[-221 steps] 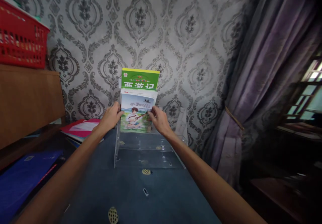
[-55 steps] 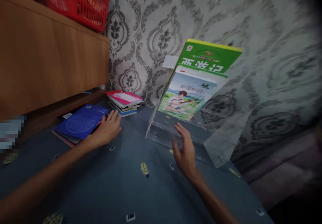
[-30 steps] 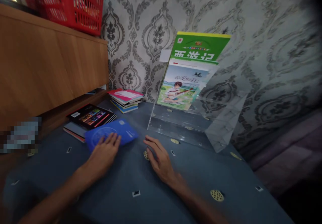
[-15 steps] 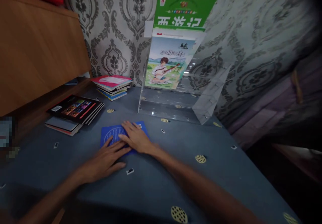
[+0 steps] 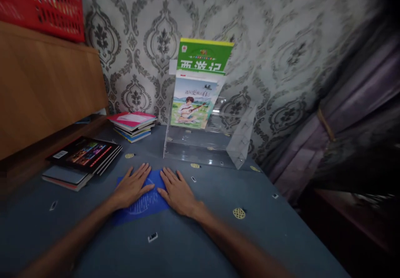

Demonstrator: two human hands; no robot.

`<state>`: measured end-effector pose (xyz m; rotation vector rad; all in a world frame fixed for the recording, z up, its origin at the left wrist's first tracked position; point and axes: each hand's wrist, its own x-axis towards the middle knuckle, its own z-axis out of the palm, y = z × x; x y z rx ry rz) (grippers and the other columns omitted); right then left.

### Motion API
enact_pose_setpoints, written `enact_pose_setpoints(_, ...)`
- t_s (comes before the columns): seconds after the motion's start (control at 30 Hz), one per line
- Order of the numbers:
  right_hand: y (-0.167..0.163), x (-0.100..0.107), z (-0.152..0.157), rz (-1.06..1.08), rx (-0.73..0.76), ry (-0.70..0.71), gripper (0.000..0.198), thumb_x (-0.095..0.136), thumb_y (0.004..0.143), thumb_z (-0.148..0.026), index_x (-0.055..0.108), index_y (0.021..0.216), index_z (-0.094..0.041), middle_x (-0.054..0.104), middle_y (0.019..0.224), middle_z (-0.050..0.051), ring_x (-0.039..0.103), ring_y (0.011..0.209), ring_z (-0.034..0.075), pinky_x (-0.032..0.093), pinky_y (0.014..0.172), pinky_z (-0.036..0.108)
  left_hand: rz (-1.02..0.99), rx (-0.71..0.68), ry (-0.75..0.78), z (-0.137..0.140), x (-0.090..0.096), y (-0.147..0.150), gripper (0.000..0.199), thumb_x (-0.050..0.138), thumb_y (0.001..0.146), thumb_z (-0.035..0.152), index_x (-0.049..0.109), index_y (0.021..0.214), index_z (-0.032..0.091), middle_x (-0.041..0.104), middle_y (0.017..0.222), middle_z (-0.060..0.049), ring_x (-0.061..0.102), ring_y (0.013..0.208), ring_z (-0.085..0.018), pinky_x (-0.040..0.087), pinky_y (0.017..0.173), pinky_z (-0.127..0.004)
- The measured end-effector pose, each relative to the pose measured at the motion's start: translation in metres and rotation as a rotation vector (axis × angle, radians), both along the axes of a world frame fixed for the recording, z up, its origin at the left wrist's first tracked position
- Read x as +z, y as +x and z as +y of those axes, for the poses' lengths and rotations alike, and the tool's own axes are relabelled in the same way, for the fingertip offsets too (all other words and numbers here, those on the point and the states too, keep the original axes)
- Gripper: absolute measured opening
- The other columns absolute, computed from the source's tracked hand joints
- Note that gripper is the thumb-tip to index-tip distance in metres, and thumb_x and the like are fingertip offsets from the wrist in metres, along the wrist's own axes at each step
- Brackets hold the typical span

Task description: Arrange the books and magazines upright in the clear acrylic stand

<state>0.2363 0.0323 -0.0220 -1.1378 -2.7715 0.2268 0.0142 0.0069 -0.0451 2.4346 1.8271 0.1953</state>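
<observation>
A blue book [image 5: 142, 208] with pale printed text lies flat on the table, partly hidden by my hands. My left hand [image 5: 131, 189] rests open on its left side, fingers stretched forward. Across from it, my right hand [image 5: 178, 192] lies open on the book's right edge, with the thumb pointing inward. Neither hand grips anything. Behind the hands stands a clear acrylic book rack [image 5: 200, 155], holding a green book [image 5: 203, 55] and, in front of that, a book with a guitar player on its cover [image 5: 191, 105].
A stack of black-covered books [image 5: 86, 155] sits left of my hands on the blue tablecloth [image 5: 200, 244]. A stack with a pink top book [image 5: 133, 119] is by the wall. A wooden cabinet [image 5: 50, 86] carries a red basket [image 5: 59, 13]. A purple curtain [image 5: 303, 157] hangs at right.
My hands have moved apart from their overlapped position to opposite sides of the blue book. The view has tilted upward, showing more of the wall and the red basket.
</observation>
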Motion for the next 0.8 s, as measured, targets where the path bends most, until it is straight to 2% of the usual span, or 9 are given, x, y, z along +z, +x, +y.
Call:
enact_pose_setpoints(0.17, 0.002, 0.002, -0.001, 0.011, -0.007, -0.034, 0.063, 0.035, 0.106, -0.046, 0.034, 0.157, -0.009, 0.03, 0.163, 0.017, 0.025, 0.154, 0.028, 0.021, 0.125, 0.055, -0.014, 0.035, 0.066, 0.038, 0.003, 0.02, 0.065, 0.025, 0.105, 0.053, 0.034, 0.158, 0.017, 0.03, 0.164, -0.016, 0.025, 0.155, -0.029, 0.023, 0.122, -0.057)
enact_pose_setpoints(0.3, 0.001, 0.006, -0.004, 0.021, -0.008, -0.051, 0.063, 0.038, 0.105, -0.045, 0.035, 0.156, -0.008, 0.032, 0.163, 0.017, 0.024, 0.154, 0.027, 0.019, 0.126, 0.053, -0.042, 0.019, 0.107, 0.044, 0.008, 0.04, 0.058, 0.026, 0.106, 0.041, 0.04, 0.154, 0.012, 0.032, 0.163, -0.019, 0.027, 0.154, -0.029, 0.027, 0.12, -0.057)
enact_pose_setpoints(0.47, 0.003, 0.008, -0.003, 0.046, -0.003, -0.068, 0.065, 0.035, 0.105, -0.048, 0.036, 0.156, -0.007, 0.03, 0.163, 0.016, 0.022, 0.154, 0.028, 0.019, 0.126, 0.055, -0.035, -0.03, 0.069, 0.017, 0.003, 0.043, 0.055, 0.026, 0.106, 0.038, 0.038, 0.156, 0.016, 0.031, 0.164, -0.015, 0.026, 0.154, -0.027, 0.028, 0.121, -0.055)
enact_pose_setpoints(0.63, 0.005, 0.014, -0.004, 0.033, -0.015, -0.11, 0.072, 0.035, 0.104, -0.054, 0.032, 0.157, -0.005, 0.026, 0.164, 0.018, 0.021, 0.155, 0.03, 0.018, 0.126, 0.055, -0.021, 0.024, 0.096, -0.016, -0.008, 0.014, 0.063, 0.03, 0.105, 0.054, 0.036, 0.157, 0.02, 0.035, 0.162, -0.013, 0.032, 0.152, -0.027, 0.027, 0.123, -0.052)
enact_pose_setpoints(0.8, 0.007, 0.021, -0.006, -0.053, -0.004, -0.122, 0.072, 0.038, 0.104, -0.051, 0.029, 0.158, -0.004, 0.022, 0.165, 0.018, 0.018, 0.155, 0.03, 0.016, 0.127, 0.055, 0.007, 0.076, 0.03, -0.036, 0.003, -0.008, 0.066, 0.029, 0.104, 0.058, 0.034, 0.157, 0.019, 0.032, 0.163, -0.013, 0.03, 0.153, -0.027, 0.026, 0.123, -0.054)
